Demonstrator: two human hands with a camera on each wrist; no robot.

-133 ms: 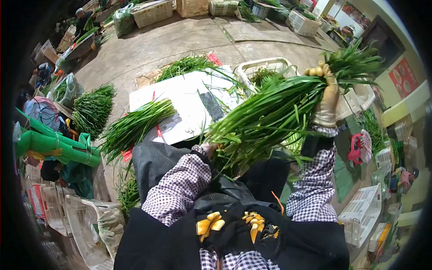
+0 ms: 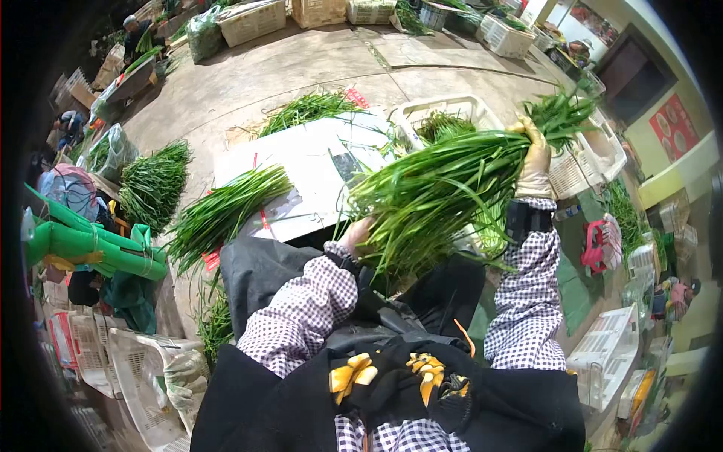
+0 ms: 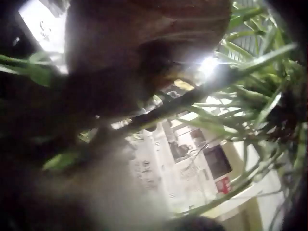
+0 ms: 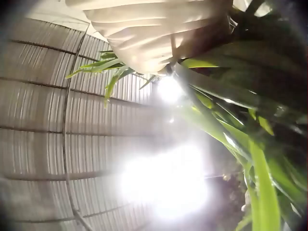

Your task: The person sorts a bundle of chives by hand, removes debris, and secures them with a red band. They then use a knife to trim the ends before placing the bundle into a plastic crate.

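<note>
Left hand (image 2: pixel 358 232) is nearest the body, at the loose leafy end of the chive bunch (image 2: pixel 437 188). Its fingers are buried in leaves, so the grasp can't be told. The bunch is in the air, slanting up and right over the lap. Gloved right hand (image 2: pixel 536 158) is at the far end, fingers clenched round the stems. Beyond, on the floor, a white board (image 2: pixel 301 162) carries another chive bundle (image 2: pixel 226 207), with a white basket (image 2: pixel 444 105) just behind.

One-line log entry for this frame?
right hand: grips long green leafy bundle | left hand: holds its lower end | rest: white flat board on floor ahead
</note>
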